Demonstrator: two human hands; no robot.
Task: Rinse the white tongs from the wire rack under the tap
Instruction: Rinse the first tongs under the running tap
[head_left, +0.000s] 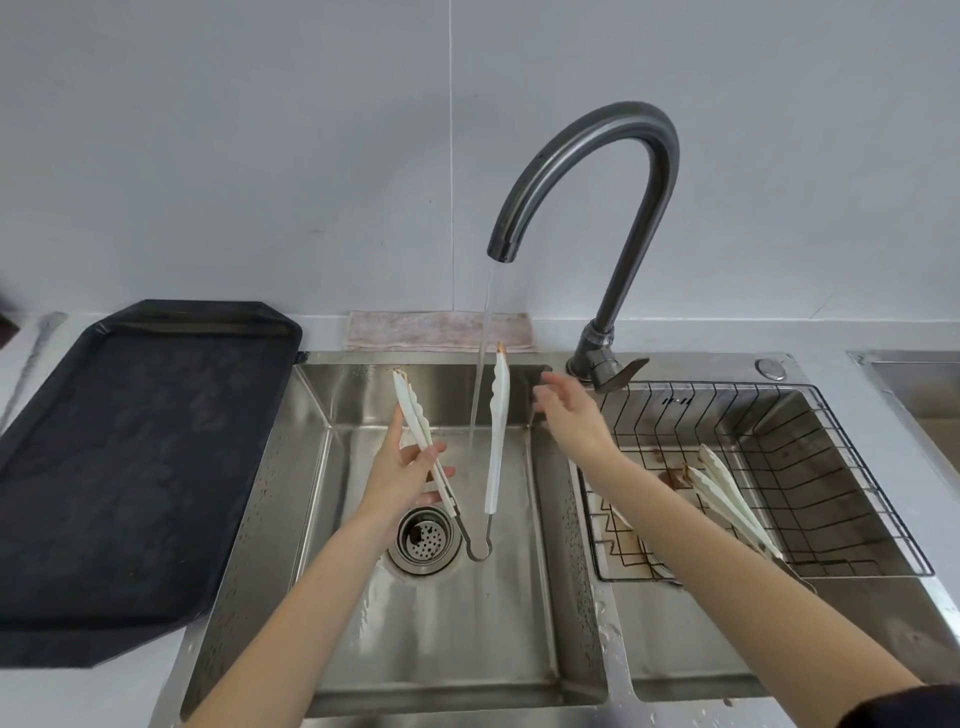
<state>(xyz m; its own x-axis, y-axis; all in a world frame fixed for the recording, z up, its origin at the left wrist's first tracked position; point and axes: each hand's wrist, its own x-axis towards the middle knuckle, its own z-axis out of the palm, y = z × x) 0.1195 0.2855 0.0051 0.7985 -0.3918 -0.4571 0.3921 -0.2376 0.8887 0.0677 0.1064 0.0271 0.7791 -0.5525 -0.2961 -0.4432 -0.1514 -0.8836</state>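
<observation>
Gripping one arm of the white tongs (415, 415) between thumb and fingers, the left hand (402, 470) held them spread around the tap's (597, 171) stream. The right hand (571, 410) hovered loose-fingered and empty beside the wire rack (831, 467).

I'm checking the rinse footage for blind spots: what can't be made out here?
- Second tongs in the wire rack: handle end hidden behind the right forearm, head view.
- Right hand fingers: motion-blurred near the tap lever; contact unclear.
- Dark tray: left part cut off by the frame edge.
</observation>
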